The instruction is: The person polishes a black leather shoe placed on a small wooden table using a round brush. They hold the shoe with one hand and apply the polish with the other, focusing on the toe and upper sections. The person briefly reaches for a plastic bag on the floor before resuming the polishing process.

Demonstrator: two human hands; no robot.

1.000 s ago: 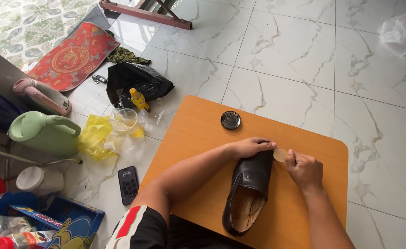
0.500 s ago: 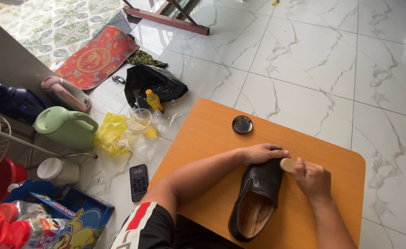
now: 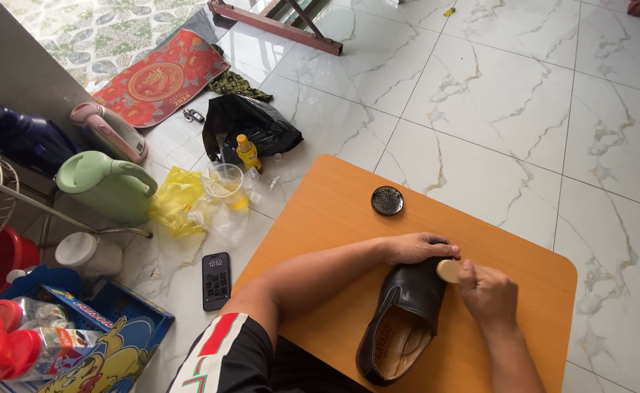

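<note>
A black leather slip-on shoe lies on a low orange wooden table, toe pointing away from me. My left hand rests over the toe and presses it down. My right hand grips a small round tan applicator and holds it against the right side of the toe. A round open black polish tin sits on the table beyond the shoe.
On the marble floor left of the table lie a black phone, a clear plastic cup on yellow bags, a yellow bottle by a black bag, a green watering can and a blue box.
The view has shifted a little, so everything sits slightly lower and to the right in frame. My hands stay on the shoe's toe, the applicator moving slightly along it.
</note>
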